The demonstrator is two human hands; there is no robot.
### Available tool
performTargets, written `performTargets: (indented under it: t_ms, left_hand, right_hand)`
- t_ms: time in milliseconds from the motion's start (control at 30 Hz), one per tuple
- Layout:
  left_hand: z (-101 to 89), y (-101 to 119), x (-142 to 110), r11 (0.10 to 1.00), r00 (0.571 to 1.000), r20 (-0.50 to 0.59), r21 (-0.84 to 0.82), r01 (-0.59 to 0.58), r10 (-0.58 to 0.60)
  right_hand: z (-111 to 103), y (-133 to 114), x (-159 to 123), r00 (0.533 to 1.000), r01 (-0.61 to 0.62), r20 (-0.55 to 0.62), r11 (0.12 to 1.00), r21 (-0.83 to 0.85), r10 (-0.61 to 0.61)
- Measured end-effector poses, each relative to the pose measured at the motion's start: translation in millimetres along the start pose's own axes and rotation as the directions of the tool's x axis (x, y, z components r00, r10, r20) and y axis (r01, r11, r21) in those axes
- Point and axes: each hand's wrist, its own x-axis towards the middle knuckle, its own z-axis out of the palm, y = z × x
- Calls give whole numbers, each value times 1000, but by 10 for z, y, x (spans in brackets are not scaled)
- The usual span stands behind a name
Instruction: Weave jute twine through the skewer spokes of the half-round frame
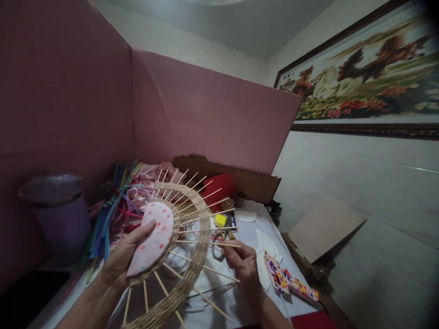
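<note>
My left hand (pixel 125 256) grips a round craft piece by its pink dotted fabric centre (pixel 154 237), thumb pressed on the cloth. Thin wooden sticks (pixel 202 196) fan out from that centre, and a band of woven jute rope (pixel 200 237) runs across them as an outer ring. My right hand (pixel 242 261) is closed at the ring's right side, pinching the end of one stick. The piece is tilted up above the white table (pixel 247 233).
A heap of coloured strips (pixel 109 214) and a purple lidded bin (pixel 58 210) sit at left. Scissors (pixel 219 240), a yellow block (pixel 220 220), white paper shapes (pixel 265 242) and patterned fabric (pixel 290 283) lie right. Pink board walls stand behind; cardboard (pixel 324 226) leans right.
</note>
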Motion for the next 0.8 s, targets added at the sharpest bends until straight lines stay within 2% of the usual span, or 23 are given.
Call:
performTargets:
  t_ms: [200, 433, 533, 667, 800]
  left_hand:
    - [9, -70, 53, 999, 999, -15, -14, -42, 42]
    - [29, -92, 36, 998, 997, -35, 18, -64, 65]
    - [18, -92, 45, 998, 998, -25, 17, -58, 59]
    - [9, -95, 55, 997, 997, -35, -9, -75, 74]
    - [10, -92, 42, 996, 995, -41, 2, -92, 92]
  right_hand:
    - [85, -133, -36, 996, 53, 74, 996, -76, -47]
    - [79, -142, -44, 987, 102, 137, 984, -148, -81]
    - [90, -126, -51, 985, 132, 127, 979, -153, -113]
    - [99, -76, -55, 971, 236, 86, 957, -170, -224]
    - [94, -96, -51, 940, 338, 137, 914, -225, -314]
